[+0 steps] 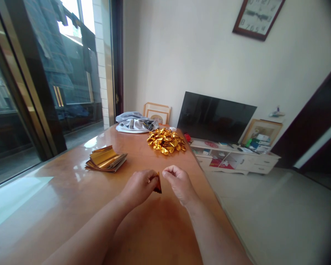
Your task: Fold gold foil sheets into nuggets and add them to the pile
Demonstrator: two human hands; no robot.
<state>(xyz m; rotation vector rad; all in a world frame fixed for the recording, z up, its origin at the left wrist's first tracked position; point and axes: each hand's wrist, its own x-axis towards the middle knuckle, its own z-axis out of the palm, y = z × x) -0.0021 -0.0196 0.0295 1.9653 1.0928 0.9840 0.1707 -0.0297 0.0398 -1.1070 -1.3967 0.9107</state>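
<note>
My left hand (140, 184) is closed around a small folded piece of gold foil paper (158, 187), held just over the brown table (154, 228). One dark, shiny corner of the paper points down past my fingers; the rest is hidden by them. Close to its right side is my right hand (179, 183), fingers curled and thumb near the index finger. A small gap separates it from the paper, and I see nothing in it. Ahead to the left lies a stack of gold foil sheets (106, 160). Farther off is a heap of folded gold foil pieces (167, 141).
A bundle of grey and white cloth (134, 122) lies at the table's far end, near framed pictures (157, 112). Beyond the right table edge stand a white cabinet (242, 161) and a black television (216, 117). Sliding glass doors (24, 73) line the left side.
</note>
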